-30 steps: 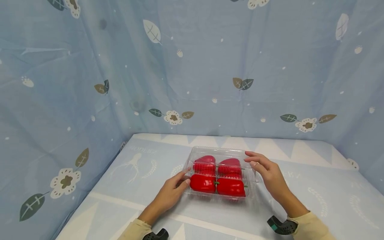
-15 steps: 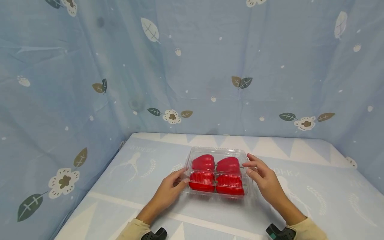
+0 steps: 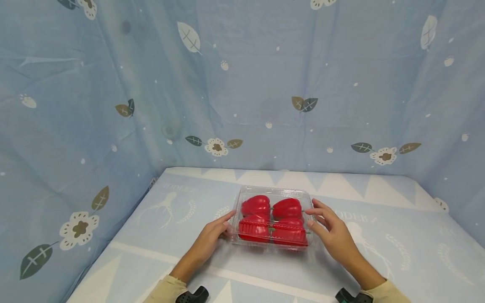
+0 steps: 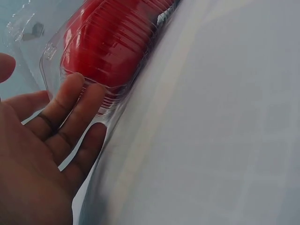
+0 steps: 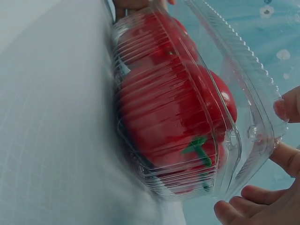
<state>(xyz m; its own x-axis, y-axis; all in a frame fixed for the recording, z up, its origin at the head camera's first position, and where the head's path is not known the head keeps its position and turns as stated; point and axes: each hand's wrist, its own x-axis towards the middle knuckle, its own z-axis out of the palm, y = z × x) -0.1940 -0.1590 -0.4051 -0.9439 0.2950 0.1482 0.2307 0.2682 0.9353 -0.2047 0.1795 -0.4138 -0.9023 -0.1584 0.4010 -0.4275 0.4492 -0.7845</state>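
Both forearms in cream sleeves reaching forward from the near edge, left hand (image 3: 207, 240) lying with fingers (image 4: 70, 101) straight and together, right hand (image 3: 332, 235) spreading relaxed fingers, palms facing each other, dark wrist mounts showing.

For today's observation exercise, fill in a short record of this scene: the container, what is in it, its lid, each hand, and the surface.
container: clear plastic clamshell box, resting on the table
contents: four red bell peppers, in two rows of two
lid: lowered over the peppers; whether it is snapped shut cannot be told
left hand: straight fingers touch the box's left end, no grip
right hand: fingers at the box's right end and rim
surface: table with pale blue patterned cloth
backdrop: blue leaf-and-flower curtain
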